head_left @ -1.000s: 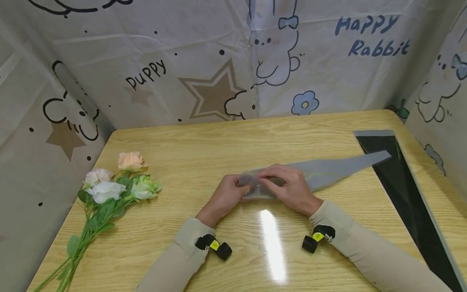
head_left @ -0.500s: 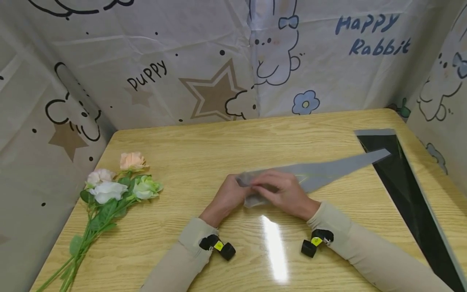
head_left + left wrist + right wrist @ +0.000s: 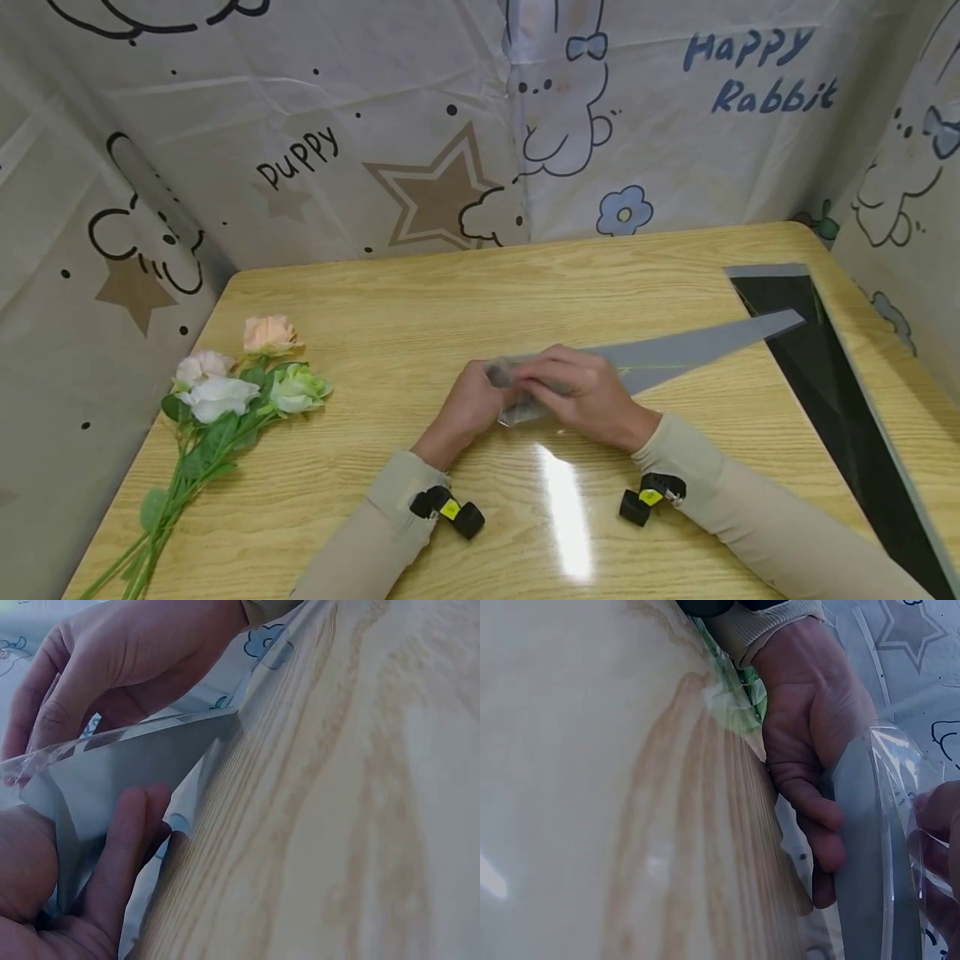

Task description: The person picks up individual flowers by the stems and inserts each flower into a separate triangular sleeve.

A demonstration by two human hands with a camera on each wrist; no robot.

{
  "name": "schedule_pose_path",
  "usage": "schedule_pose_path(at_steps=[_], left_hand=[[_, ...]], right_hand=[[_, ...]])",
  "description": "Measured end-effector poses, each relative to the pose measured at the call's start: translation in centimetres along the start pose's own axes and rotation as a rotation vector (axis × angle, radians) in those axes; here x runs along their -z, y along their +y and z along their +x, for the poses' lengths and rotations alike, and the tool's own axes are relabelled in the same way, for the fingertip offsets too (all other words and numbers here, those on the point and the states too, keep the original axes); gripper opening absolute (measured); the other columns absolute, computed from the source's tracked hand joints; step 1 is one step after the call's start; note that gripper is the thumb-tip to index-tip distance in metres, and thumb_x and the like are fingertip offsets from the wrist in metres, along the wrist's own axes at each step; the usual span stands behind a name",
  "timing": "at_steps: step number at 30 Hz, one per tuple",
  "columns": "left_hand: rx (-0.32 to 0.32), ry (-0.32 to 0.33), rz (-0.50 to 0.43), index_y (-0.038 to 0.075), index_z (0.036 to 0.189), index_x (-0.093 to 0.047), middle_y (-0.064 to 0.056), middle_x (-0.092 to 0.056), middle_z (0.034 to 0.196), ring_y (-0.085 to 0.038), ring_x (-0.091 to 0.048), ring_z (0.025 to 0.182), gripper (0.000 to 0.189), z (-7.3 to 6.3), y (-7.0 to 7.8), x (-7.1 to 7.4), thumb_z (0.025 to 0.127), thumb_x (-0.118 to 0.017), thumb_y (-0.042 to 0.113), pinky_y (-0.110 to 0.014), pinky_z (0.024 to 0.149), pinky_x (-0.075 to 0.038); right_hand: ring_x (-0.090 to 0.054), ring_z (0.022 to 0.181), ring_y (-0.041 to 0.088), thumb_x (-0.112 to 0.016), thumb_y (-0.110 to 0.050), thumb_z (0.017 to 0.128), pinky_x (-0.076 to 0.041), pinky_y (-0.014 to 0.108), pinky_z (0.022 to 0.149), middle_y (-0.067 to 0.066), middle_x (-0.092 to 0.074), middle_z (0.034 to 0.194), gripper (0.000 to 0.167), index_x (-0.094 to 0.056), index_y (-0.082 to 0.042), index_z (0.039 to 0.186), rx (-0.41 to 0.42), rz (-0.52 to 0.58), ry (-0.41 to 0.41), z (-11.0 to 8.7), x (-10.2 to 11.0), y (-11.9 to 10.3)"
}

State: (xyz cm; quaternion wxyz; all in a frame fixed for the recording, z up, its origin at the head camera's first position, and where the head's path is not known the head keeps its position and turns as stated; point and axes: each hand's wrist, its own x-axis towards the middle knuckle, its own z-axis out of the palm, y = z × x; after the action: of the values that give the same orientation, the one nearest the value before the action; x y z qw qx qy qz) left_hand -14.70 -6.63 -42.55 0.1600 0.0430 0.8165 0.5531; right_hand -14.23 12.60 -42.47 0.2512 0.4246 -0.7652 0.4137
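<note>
A long tapered grey sleeve [image 3: 675, 358] with a clear plastic side, like a flower wrapping bag, lies across the middle of the table in the head view. My left hand [image 3: 467, 407] grips its wide near end, thumb and fingers on either side of the grey sheet [image 3: 124, 769]. At the same end, my right hand [image 3: 588, 396] pinches the clear film with thumb and fingertips. The right wrist view has the film [image 3: 896, 757] standing apart from the grey sheet at the top. Fingers partly hide that end in the head view.
Artificial roses [image 3: 219, 400] with green stems lie at the left. A long black sleeve [image 3: 817, 392] with grey edging lies along the table's right side, under the grey sleeve's narrow tip. Printed cloth [image 3: 420, 75] hangs behind the wooden table [image 3: 375, 308].
My right hand has shifted slightly left, closer to my left hand. The sleeve's wide end has tilted and its near corner has dropped a little toward me.
</note>
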Motion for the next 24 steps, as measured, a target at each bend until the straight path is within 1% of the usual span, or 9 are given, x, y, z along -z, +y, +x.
schedule_pose_path(at_steps=[3, 5, 9, 11, 12, 15, 17, 21, 24], left_hand=[[-0.014, -0.033, -0.029, 0.002, 0.103, -0.074, -0.006, -0.067, 0.092, -0.013, -0.061, 0.081, 0.015, 0.0, -0.1, 0.2, 0.093, -0.069, 0.012, -0.022, 0.071, -0.051], [-0.024, -0.068, -0.072, 0.002, 0.104, -0.074, -0.005, -0.068, 0.092, -0.013, -0.061, 0.081, 0.016, 0.0, -0.2, 0.4, 0.093, -0.068, 0.012, -0.023, 0.073, -0.052], [-0.052, -0.155, -0.191, -0.002, 0.114, -0.073, -0.008, -0.073, 0.104, -0.01, -0.064, 0.089, 0.025, 0.2, -0.6, 0.9, 0.096, -0.067, 0.014, -0.024, 0.08, -0.056], [-0.05, -0.194, -0.254, -0.006, 0.12, -0.071, -0.012, -0.074, 0.112, -0.009, -0.066, 0.094, 0.031, 0.2, -0.7, 1.0, 0.098, -0.068, 0.015, -0.024, 0.084, -0.058], [-0.043, -0.209, -0.271, -0.007, 0.122, -0.07, -0.013, -0.074, 0.115, -0.009, -0.067, 0.095, 0.033, 0.3, -0.7, 1.2, 0.099, -0.068, 0.016, -0.024, 0.085, -0.059], [-0.006, -0.239, -0.291, -0.007, 0.124, -0.07, -0.016, -0.074, 0.121, -0.009, -0.07, 0.098, 0.037, 0.3, -0.9, 1.6, 0.1, -0.068, 0.021, -0.025, 0.087, -0.061], [0.013, -0.251, -0.278, -0.004, 0.126, -0.07, -0.017, -0.073, 0.125, -0.011, -0.072, 0.101, 0.038, 0.2, -1.0, 2.0, 0.1, -0.068, 0.024, -0.026, 0.087, -0.062], [0.019, -0.249, -0.243, -0.001, 0.131, -0.068, -0.021, -0.07, 0.133, -0.019, -0.073, 0.111, 0.041, 0.0, -1.1, 3.2, 0.102, -0.067, 0.027, -0.032, 0.091, -0.064], [0.03, -0.23, -0.224, -0.001, 0.131, -0.068, -0.022, -0.071, 0.132, -0.024, -0.075, 0.11, 0.043, -0.2, -1.0, 4.3, 0.101, -0.068, 0.029, -0.036, 0.092, -0.064]], right_hand=[[-0.076, 0.089, 0.017, -0.081, 0.005, 0.082, -0.061, 0.016, 0.082, 0.007, -0.078, 0.101, 0.027, -0.08, -0.008, 0.106, -0.006, 0.0, 0.003, 0.1, 0.2, -0.1], [-0.076, 0.089, 0.017, -0.081, 0.004, 0.083, -0.061, 0.016, 0.082, 0.007, -0.079, 0.102, 0.027, -0.08, -0.008, 0.107, -0.011, 0.007, 0.001, 0.1, 0.2, -0.1], [-0.076, 0.088, 0.016, -0.082, 0.003, 0.083, -0.061, 0.015, 0.082, 0.006, -0.079, 0.1, 0.025, -0.08, -0.008, 0.105, -0.035, 0.017, 0.004, 0.0, 0.2, 0.1], [-0.076, 0.087, 0.016, -0.082, 0.004, 0.082, -0.061, 0.015, 0.082, 0.006, -0.079, 0.099, 0.025, -0.08, -0.008, 0.104, -0.05, 0.023, 0.01, -0.1, 0.2, 0.2], [-0.076, 0.088, 0.016, -0.082, 0.003, 0.083, -0.061, 0.015, 0.082, 0.005, -0.079, 0.099, 0.025, -0.08, -0.008, 0.104, -0.059, 0.023, 0.012, -0.1, 0.2, 0.3], [-0.075, 0.088, 0.016, -0.082, 0.003, 0.083, -0.062, 0.019, 0.079, 0.004, -0.078, 0.098, 0.024, -0.08, -0.009, 0.104, -0.08, 0.027, 0.019, -0.2, 0.1, 0.3], [-0.075, 0.088, 0.015, -0.082, 0.002, 0.084, -0.062, 0.022, 0.076, 0.004, -0.078, 0.099, 0.023, -0.08, -0.01, 0.104, -0.095, 0.026, 0.018, -0.3, 0.1, 0.3], [-0.075, 0.088, 0.016, -0.081, 0.002, 0.085, -0.064, 0.026, 0.073, 0.004, -0.079, 0.099, 0.023, -0.08, -0.01, 0.104, -0.12, 0.03, 0.015, -0.3, 0.1, 0.4], [-0.075, 0.088, 0.017, -0.081, 0.003, 0.084, -0.064, 0.024, 0.074, 0.005, -0.079, 0.099, 0.023, -0.08, -0.009, 0.104, -0.134, 0.034, 0.021, -0.4, 0.1, 0.5]])
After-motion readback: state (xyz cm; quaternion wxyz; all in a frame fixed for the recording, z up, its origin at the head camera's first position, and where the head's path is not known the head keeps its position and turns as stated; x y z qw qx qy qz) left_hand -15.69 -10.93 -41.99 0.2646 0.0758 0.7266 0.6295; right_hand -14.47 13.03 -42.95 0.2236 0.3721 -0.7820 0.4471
